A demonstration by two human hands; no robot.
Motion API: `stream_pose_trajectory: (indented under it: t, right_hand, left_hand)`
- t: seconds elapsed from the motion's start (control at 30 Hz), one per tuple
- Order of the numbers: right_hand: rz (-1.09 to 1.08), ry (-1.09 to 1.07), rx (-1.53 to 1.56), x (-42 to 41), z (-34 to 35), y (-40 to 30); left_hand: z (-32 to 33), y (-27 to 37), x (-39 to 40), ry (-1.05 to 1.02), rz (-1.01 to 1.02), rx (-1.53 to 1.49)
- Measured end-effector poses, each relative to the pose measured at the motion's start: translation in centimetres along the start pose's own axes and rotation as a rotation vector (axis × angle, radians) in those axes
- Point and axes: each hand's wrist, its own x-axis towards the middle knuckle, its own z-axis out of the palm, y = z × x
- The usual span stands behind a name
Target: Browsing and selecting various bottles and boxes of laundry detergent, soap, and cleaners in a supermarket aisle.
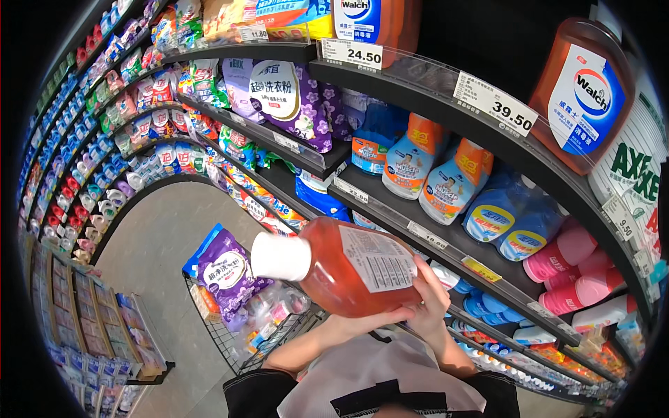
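Observation:
A large bottle of amber-red liquid disinfectant [334, 277] lies tilted on its side in front of my chest, its white cap [281, 256] pointing left. Its back label [377, 258], covered in small print, faces up towards me. My right hand [433, 298] grips the base end, fingers along the label's edge. Beneath the bottle, my left hand [389, 315] supports its lower side; most of its fingers are hidden. Similar amber Walch bottles stand on the shelf above, one at the right [585, 99] and one at the top [373, 26].
Left of the bottle, a wire shopping cart [225, 342] holds a purple laundry powder bag [230, 277] and clear-wrapped goods. Black shelves [387, 206] of cleaners, including Mr Muscle spray bottles [410, 162], curve along the right. A display rack [89, 308] stands lower left on the grey floor [157, 230].

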Motion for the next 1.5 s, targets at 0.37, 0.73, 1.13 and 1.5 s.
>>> stream_pose_trajectory:
  t: [0.37,0.73,1.13,1.5]
  right_hand:
    - [0.093,0.027,-0.022,-0.1,-0.2,-1.0]
    - [0.494,-0.193,0.070,-8.5,-1.5,0.9]
    - [0.610,-0.122,-0.043,-12.6,-3.0,1.8]
    - [0.693,-0.192,0.030,-13.2,-2.4,2.5]
  left_hand:
    - [-2.0,6.0,4.5,-0.026,0.630,0.481]
    - [-0.2,16.7,17.9,0.055,1.318,0.829]
    - [4.7,17.5,22.1,0.475,1.602,0.438]
    - [5.0,17.2,22.1,0.707,0.979,0.793]
